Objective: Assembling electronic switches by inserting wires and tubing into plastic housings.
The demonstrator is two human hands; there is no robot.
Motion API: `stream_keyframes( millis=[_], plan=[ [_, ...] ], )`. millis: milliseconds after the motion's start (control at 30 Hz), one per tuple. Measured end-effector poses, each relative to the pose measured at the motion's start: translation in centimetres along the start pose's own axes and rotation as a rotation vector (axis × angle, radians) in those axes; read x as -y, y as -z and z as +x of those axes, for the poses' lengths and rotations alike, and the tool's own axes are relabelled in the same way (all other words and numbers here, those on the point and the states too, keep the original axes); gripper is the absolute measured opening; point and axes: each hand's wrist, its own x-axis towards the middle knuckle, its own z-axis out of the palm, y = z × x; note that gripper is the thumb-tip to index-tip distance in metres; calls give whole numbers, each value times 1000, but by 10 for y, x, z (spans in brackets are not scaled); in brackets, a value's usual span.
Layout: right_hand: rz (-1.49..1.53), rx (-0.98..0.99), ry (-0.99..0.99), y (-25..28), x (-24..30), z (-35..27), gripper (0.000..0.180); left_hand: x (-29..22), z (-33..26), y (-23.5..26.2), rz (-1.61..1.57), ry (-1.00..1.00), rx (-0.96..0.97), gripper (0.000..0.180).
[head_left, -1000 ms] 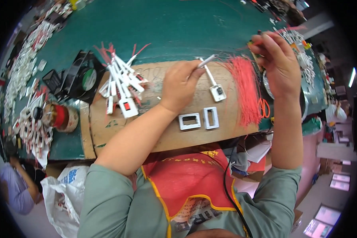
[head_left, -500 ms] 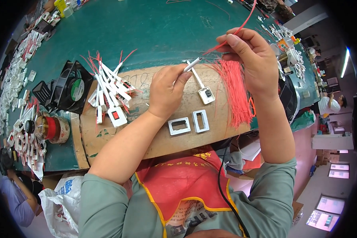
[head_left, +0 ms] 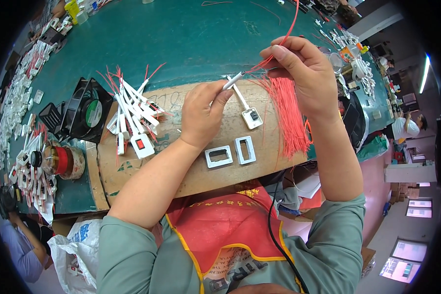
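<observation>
Tube (head_left: 233, 81), white and narrow, is pinched between the thumb and fingers of the left hand (head_left: 202, 111), with its free end slanting up and to the right. The right hand (head_left: 303, 73) is raised and set apart from the left, with red wire (head_left: 293, 24) clamped between its thumb and fingers. The red wire extends above the right hand in a curve toward the upper edge of the view, and its lower end points at the tip of the tube; whether this end has entered the tube cannot be told. Both hands are positioned above a brown board (head_left: 272, 157) on a green table (head_left: 191, 44). A white housing (head_left: 252, 118) with a dark insert lies on the board to the right of the left hand, its stem running up toward the tube. Below the housing lie a left frame (head_left: 220, 163), long side across the view, and a right frame (head_left: 238, 151), long side nearly upright; both are white and rectangular. A wire bundle (head_left: 289, 115), also red, lies along the right part of the board. A cluster of white assemblies (head_left: 142, 146) with red wire ends lies on its left part. Farther left stand a black fan (head_left: 91, 115) and a jar (head_left: 62, 160) with a red band
</observation>
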Motion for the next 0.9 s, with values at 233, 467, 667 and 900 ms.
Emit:
stream_keyframes(
  millis=[233, 467, 667, 900],
  plan=[
    [4, -15, -13, 1, 0, 3, 22, 1, 0, 0, 4, -43, 14, 15],
    [-3, -3, -23, -3, -1, 1, 19, 1, 0, 0, -10, -23, 14, 15],
    [12, -18, -25, 1, -5, 2, 21, 0, 0, -1, -4, -31, 19, 15],
    [31, -3, -19, -2, -7, 1, 23, 1, -1, -1, 10, -33, 25, 15]
  ],
)
